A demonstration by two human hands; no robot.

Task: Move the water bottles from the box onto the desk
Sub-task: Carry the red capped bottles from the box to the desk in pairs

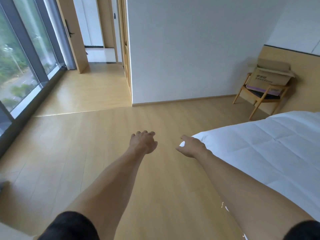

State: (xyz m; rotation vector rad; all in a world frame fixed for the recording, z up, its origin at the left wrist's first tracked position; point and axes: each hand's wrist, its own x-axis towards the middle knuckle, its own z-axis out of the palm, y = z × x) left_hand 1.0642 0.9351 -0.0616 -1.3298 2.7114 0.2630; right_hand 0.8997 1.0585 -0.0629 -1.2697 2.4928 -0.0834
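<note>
Head camera view: we look down along both our bare forearms, stretched out over a pale wood floor (103, 144). Our left hand (143, 142) hangs with fingers loosely curled and holds nothing; our right hand (191, 147) is relaxed and empty too, just beside the corner of a white bed (268, 144). The cardboard box (270, 76), flaps open, sits on a wooden chair (259, 97) against the far wall, well ahead and to our right, so the right hand lies nearer. No bottles or desk are visible from here.
</note>
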